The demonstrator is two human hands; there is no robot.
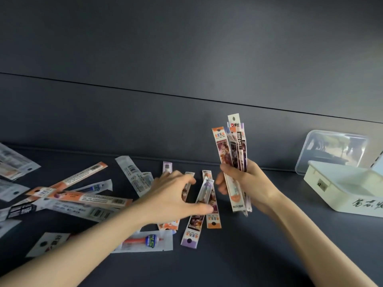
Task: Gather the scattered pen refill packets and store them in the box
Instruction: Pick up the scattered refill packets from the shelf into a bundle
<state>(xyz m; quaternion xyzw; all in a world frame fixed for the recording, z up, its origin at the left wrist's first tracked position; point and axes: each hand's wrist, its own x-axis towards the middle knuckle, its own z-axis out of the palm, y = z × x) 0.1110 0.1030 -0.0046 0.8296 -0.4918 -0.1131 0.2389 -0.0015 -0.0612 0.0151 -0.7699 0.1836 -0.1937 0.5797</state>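
Note:
Pen refill packets lie scattered over the dark surface, several at the left (87,198) and a few in the middle (213,218). My left hand (176,195) reaches over the middle ones. Its curled fingers and thumb close on a purple-ended packet (193,226) and one beside it. My right hand (246,183) grips an upright bundle of several packets (233,146), a little above the surface. The open cream box (331,189) stands at the right, about a hand's width from my right hand.
The box's clear lid (333,150) leans against the dark back wall behind the box. A wider packet with an orange and blue refill (145,241) lies near my left forearm. More packets (14,162) reach the left edge of view.

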